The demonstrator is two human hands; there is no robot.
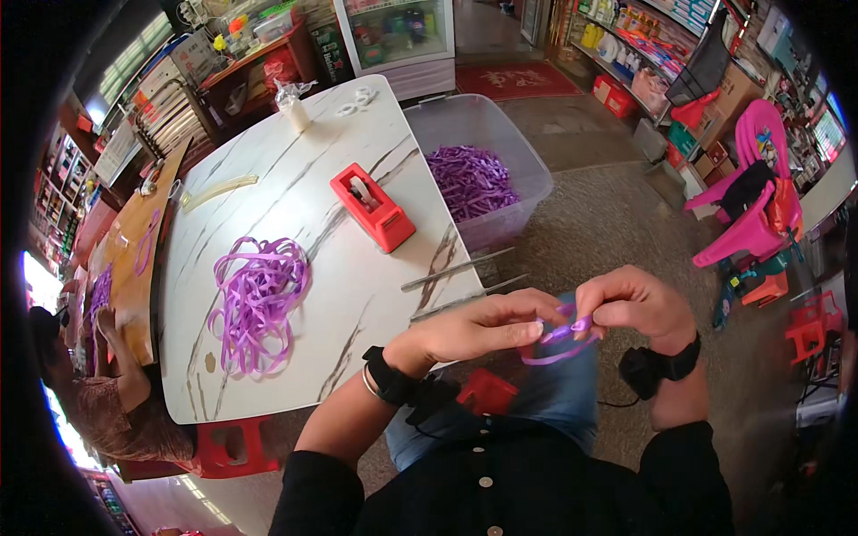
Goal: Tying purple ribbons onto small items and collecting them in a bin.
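Observation:
Both my hands are closed on one purple ribbon [559, 334], above my lap just past the table's near right corner. My left hand [487, 323] pinches its left part between thumb and fingers. Close beside it, my right hand [633, 305] grips the right part, where the ribbon looks bunched or knotted. A loop of it hangs below my fingers. Two thin metal rods [458, 270] stick out over the table edge near my left hand. On the white marbled table [357, 308] lies a loose pile of purple ribbons [259, 299].
A red tape dispenser [374, 207] stands on the table, with a clear-wrapped cup [293, 109] farther back. Beyond the right edge, a plastic bin [527, 170] holds many purple ribbons. A pink chair [746, 192] stands at right. Another person [121, 384] works at a wooden table on the left.

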